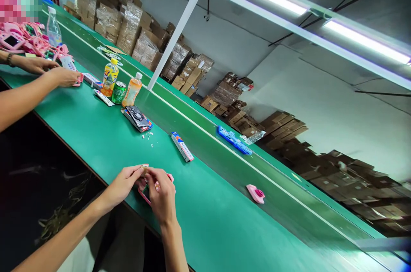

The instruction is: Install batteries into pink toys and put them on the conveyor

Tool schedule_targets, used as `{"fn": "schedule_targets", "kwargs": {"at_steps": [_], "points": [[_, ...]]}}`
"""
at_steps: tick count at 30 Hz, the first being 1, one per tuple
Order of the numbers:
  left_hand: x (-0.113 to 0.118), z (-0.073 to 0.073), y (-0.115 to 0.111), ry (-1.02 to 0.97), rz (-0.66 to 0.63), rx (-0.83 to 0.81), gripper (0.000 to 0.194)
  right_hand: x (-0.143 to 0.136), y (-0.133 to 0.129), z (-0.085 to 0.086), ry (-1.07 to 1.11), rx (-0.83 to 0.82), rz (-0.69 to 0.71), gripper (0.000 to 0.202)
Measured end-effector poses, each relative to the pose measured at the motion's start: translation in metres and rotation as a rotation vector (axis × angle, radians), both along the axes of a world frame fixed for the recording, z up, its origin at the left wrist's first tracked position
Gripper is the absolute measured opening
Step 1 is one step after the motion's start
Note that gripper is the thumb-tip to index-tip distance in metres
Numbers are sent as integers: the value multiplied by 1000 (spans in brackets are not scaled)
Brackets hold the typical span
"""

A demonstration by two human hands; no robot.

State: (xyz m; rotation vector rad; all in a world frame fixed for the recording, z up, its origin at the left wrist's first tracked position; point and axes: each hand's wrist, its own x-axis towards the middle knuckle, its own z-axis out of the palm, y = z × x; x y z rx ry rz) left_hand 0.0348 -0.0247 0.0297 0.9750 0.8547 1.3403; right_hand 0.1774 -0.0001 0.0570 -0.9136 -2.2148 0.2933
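Near the front edge of the green table, my left hand [123, 184] and my right hand [161, 192] meet over a pink plastic part [145, 195]. The fingers of my left hand pinch a small tan piece [144, 171] above it. My right hand curls over the pink part, its fingertips close to the tan piece; what exactly each fingertip grips is partly hidden. A pink edge shows beyond my right fingers. Further up lies a white and blue box [182, 147], touched by neither hand.
Bottles [110, 77], a green can [119, 92] and a black phone [138, 117] on a box stand up-left. Another person's hands [61, 76] work at far left beside piled pink items [30, 40]. On the belt lie a pink part [255, 194] and blue pieces [233, 139].
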Motion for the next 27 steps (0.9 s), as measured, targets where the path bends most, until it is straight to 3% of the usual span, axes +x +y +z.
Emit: {"fn": "schedule_targets", "kwargs": {"at_steps": [7, 15, 20, 24, 27], "points": [[2, -13, 2, 92, -31, 106, 53, 3, 15, 7, -105, 19, 9, 17], [3, -10, -6, 283, -3, 67, 48, 4, 24, 29, -399, -40, 95, 15], [2, -7, -2, 244, 0, 14, 44, 7, 14, 13, -474, 16, 68, 20], [-6, 3, 3, 191, -138, -2, 44, 12, -2, -1, -426, 138, 83, 20], [-14, 10, 2, 139, -205, -35, 49, 11, -16, 3, -442, 231, 84, 23]]}}
